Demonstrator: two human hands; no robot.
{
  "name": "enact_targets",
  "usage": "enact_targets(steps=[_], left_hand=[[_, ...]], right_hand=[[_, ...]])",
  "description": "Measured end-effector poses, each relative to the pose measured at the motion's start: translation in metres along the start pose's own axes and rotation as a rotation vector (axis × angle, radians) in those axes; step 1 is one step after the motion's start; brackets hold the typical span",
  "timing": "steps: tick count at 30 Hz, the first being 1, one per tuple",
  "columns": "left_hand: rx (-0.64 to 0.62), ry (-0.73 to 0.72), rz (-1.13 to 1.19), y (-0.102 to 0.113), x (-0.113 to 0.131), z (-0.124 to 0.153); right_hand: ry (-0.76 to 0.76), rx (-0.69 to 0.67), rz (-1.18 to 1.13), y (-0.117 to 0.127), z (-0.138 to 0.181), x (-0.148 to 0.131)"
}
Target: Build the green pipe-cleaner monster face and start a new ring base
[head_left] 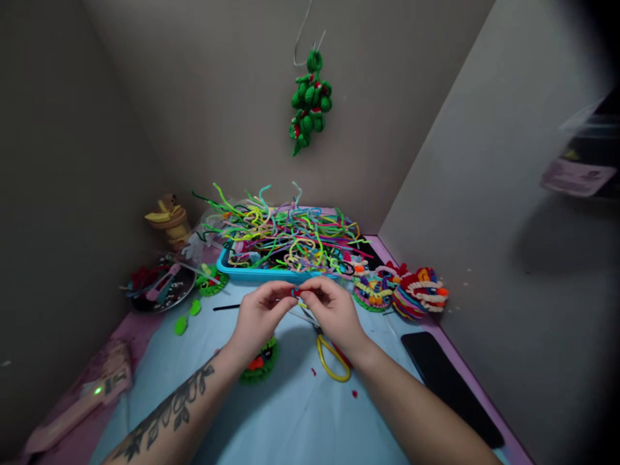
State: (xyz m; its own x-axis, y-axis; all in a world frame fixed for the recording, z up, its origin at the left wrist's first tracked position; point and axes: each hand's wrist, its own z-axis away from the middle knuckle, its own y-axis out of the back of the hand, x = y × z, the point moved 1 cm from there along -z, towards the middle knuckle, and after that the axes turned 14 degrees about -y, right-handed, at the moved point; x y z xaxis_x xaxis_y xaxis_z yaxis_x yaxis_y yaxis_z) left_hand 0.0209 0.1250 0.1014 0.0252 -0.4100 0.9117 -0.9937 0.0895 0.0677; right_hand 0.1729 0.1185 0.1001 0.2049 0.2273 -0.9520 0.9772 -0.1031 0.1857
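My left hand (266, 313) and my right hand (332, 310) meet above the middle of the table, both with fingers pinched. Between the fingertips is a small red and blue piece of pipe cleaner (296, 292), mostly covered by the fingers. Yellow-handled scissors (333, 360) lie under my right hand, their blades partly hidden. Below my left wrist sits a round green pipe-cleaner piece (261, 365) with orange and dark parts, half covered by the forearm. A thin black stick (227, 308) rests left of my left hand.
A blue tray (271, 274) heaped with colourful pipe cleaners (290, 226) stands behind my hands. Finished fuzzy pieces (419, 292) sit at right, near a black phone (450, 387). At left are a metal bowl (181, 298) and a pink glue gun (92, 400). A green ornament (312, 97) hangs above.
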Motion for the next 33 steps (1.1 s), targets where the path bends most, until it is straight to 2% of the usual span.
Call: enact_targets(steps=[3, 13, 24, 33], left_hand=[[-0.011, -0.023, -0.033, 0.001, 0.000, 0.001], [-0.004, 0.091, 0.171, 0.000, 0.002, -0.001], [0.022, 0.117, 0.326, 0.001, 0.003, -0.002], [-0.004, 0.254, 0.530, 0.000, 0.001, -0.001]], right_hand=[[0.001, 0.002, 0.001, -0.001, 0.001, 0.000], [0.131, 0.027, 0.064, 0.002, 0.005, -0.008], [0.244, -0.003, 0.090, 0.002, 0.008, -0.014], [0.377, -0.052, 0.087, 0.006, 0.008, -0.018]])
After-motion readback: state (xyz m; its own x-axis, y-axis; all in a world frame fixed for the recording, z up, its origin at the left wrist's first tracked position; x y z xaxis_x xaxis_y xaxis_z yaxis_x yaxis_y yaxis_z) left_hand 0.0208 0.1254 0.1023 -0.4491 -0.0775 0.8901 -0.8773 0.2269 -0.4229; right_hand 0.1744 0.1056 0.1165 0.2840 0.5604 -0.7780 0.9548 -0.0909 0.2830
